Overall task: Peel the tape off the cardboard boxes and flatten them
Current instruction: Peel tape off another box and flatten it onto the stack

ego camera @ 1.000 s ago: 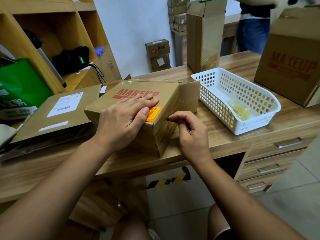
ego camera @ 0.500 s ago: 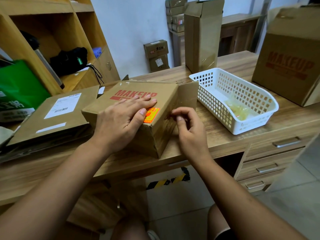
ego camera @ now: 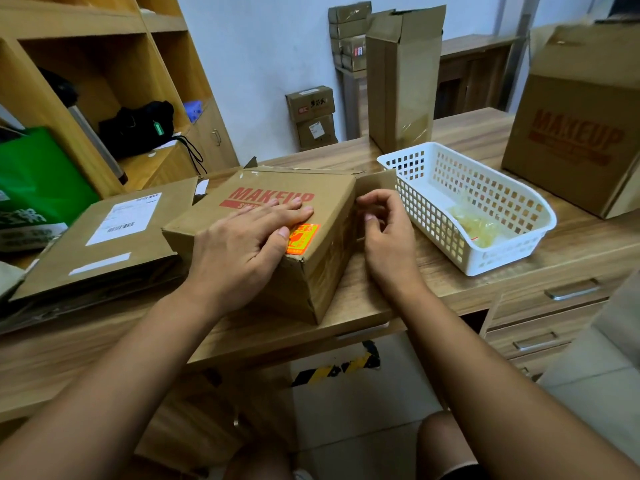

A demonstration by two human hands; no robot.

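Head view: on the desk's near edge sits the MAKEUP box, with the left hand lying flat on top, fingers straight and thumb beside an orange sticker. At the box's 3 o'clock side the right hand has its fingers curled; whether they pinch tape cannot be told. Farther off at 2 o'clock, a white basket holds crumpled tape.

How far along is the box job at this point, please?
Done: one flattened box lies left on the desk, and peeled tape sits in the white basket. In hand: the left hand presses flat on the small MAKEUP box while the right hand works its fingers at the taped side. Left: flattening it, plus the tall box and big MAKEUP box, both standing.
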